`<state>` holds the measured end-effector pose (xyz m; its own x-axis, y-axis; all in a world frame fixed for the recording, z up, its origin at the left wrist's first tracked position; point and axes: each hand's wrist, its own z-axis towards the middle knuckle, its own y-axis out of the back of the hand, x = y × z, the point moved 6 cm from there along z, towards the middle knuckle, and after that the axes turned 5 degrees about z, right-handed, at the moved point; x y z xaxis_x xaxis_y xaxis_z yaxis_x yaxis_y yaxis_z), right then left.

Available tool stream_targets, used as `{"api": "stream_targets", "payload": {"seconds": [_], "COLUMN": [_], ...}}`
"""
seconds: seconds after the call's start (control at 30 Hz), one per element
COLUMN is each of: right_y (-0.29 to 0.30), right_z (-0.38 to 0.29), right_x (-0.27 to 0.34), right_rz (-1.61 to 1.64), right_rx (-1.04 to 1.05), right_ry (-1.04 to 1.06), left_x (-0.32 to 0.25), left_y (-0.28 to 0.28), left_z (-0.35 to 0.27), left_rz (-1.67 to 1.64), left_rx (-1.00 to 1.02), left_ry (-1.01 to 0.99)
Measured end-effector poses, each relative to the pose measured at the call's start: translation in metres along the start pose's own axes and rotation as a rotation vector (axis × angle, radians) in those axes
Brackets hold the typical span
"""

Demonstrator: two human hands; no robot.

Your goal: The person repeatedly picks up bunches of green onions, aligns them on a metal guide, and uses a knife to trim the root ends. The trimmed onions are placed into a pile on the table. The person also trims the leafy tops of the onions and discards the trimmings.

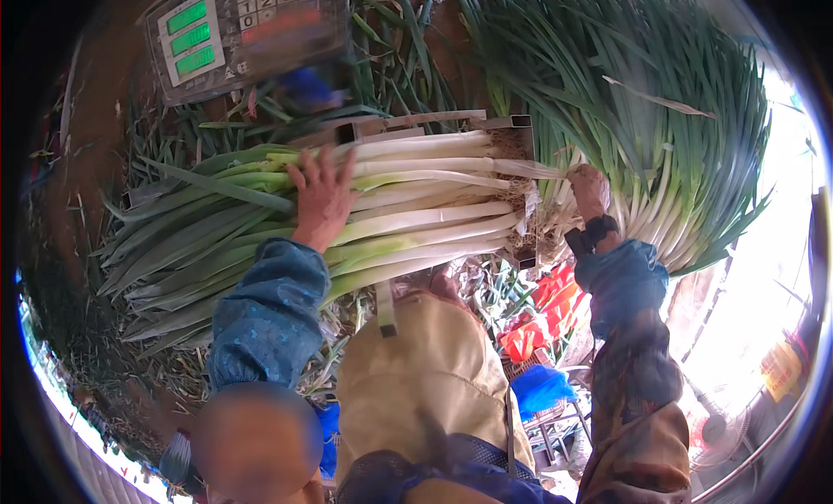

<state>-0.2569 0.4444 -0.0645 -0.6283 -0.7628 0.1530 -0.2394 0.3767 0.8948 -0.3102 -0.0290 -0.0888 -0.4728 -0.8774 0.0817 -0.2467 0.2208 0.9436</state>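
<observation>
A bundle of large green onions (423, 224) lies across a metal frame (520, 121), leaves to the left, white stems and roots to the right. My left hand (323, 195) rests flat on the stalks where green meets white, fingers apart. To the right of the roots, my right hand (591, 186) is closed on the end of a pale, thin outer layer (540, 170), which stretches from one of the upper stems. A dark band circles my right wrist. Blue sleeve covers are on both forearms.
A large pile of green onions (651, 113) stands at the upper right. A digital scale display (247, 35) is at the upper left. Leaf scraps lie on the ground, with red plastic (553, 302), blue plastic (540, 390) and a fan (716, 429) lower right.
</observation>
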Motion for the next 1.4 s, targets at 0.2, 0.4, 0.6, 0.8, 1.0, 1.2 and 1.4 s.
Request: {"api": "stream_targets", "payload": {"seconds": [0.2, 0.4, 0.6, 0.8, 1.0, 1.2, 1.4], "right_y": [-0.010, 0.178, 0.087, -0.020, -0.048, -0.103, -0.097], "right_z": [0.026, 0.037, -0.101, -0.181, -0.122, -0.093, -0.083], "right_x": [-0.052, -0.230, -0.264, 0.021, 0.205, 0.222, 0.209], "right_rz": [0.022, -0.540, -0.754, 0.137, 0.138, -0.031, 0.035], "right_rx": [-0.178, -0.287, 0.663, 0.373, 0.017, 0.038, 0.047], "right_ry": [0.103, 0.032, 0.295, 0.558, 0.912, 0.912, 0.936], "left_x": [0.003, 0.004, 0.010, 0.032, 0.035, 0.025, 0.025], "left_y": [-0.001, 0.000, 0.009, 0.025, 0.023, 0.037, 0.071], "left_z": [-0.002, 0.002, -0.008, -0.015, 0.010, 0.008, 0.007], "left_rz": [-0.031, -0.078, -0.140, -0.045, -0.099, -0.008, 0.076], "left_rx": [-0.016, -0.022, -0.097, -0.286, -0.185, -0.173, -0.260], "left_ry": [0.001, 0.023, -0.003, 0.010, -0.119, -0.116, -0.203]}}
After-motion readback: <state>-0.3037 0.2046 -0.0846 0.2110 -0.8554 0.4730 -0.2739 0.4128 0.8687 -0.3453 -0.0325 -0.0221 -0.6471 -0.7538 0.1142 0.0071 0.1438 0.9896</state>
